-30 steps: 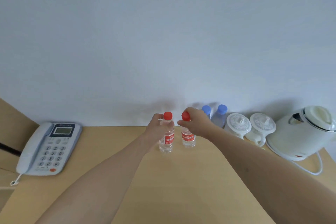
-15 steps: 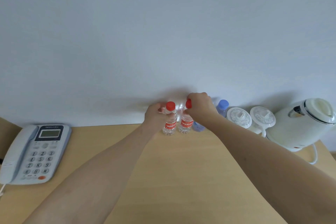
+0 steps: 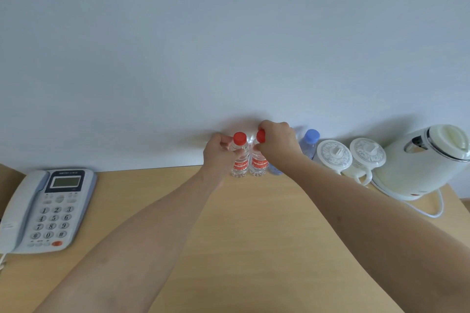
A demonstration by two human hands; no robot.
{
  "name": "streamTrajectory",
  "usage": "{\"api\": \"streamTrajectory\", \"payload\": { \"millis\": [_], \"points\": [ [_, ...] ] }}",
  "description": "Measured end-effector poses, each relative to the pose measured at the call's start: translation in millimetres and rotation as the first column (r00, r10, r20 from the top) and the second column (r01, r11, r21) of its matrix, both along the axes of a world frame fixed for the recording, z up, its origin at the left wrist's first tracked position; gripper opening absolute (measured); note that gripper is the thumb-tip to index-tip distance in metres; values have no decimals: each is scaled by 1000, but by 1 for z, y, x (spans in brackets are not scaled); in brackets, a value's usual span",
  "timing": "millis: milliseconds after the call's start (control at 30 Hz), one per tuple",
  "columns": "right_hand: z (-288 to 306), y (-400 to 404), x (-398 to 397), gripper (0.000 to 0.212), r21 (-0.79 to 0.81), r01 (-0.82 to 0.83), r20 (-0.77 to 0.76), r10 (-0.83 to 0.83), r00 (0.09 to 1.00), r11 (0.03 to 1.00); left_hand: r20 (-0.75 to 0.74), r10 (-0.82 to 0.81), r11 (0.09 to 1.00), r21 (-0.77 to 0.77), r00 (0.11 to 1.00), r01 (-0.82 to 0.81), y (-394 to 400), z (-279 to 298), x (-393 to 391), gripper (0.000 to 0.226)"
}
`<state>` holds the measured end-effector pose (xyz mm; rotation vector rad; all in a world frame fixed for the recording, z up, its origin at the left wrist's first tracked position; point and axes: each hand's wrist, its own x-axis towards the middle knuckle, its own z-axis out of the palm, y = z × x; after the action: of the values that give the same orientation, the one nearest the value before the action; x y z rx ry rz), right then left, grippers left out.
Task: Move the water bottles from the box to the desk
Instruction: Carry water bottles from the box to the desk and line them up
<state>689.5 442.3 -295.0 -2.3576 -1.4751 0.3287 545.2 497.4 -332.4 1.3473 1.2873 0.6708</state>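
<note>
Two small clear water bottles with red caps and red labels stand upright side by side at the back of the wooden desk (image 3: 254, 236), against the wall. My left hand (image 3: 218, 152) grips the neck of the left bottle (image 3: 240, 165). My right hand (image 3: 277, 142) holds the right bottle (image 3: 258, 166) at its cap and neck. Behind my right hand stands a blue-capped bottle (image 3: 309, 145); a second one is mostly hidden by my wrist. No box is in view.
A grey desk telephone (image 3: 48, 211) lies at the left. Two white lidded cups (image 3: 333, 155) (image 3: 367, 152) and a white electric kettle (image 3: 424, 160) with its cord stand at the back right. The desk's right edge runs behind the kettle.
Both hands carried the red-capped bottles away from me to the back of the desk by the wall, closer together. The bottles now stand on the desk next to the blue-capped ones.
</note>
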Motion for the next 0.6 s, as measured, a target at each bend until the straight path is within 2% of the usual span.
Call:
{"api": "streamTrajectory", "payload": {
  "millis": [100, 233, 333, 433, 600],
  "points": [
    [1, -2, 0, 23, -11, -12, 1, 12, 1000, 1000, -68, -33, 998, 56, 997, 37, -1, 4, 0, 38],
    [8, -6, -1, 39, 20, -24, 2, 24, 1000, 1000, -268, -78, 955, 258, 960, 149, -6, 14, -4, 39],
    [19, -9, -2, 44, 61, -6, 7, 5, 1000, 998, -315, -74, 926, 330, 946, 182, -13, 31, -8, 43],
    [30, -18, -5, 42, 80, 34, 14, -35, 999, 996, -388, -114, 866, 412, 915, 283, -14, 51, -14, 36],
    [51, -55, -7, 38, -29, 114, 108, -110, 988, 993, -540, -128, 725, 522, 832, 450, -21, 87, -12, 33]
  ]
}}
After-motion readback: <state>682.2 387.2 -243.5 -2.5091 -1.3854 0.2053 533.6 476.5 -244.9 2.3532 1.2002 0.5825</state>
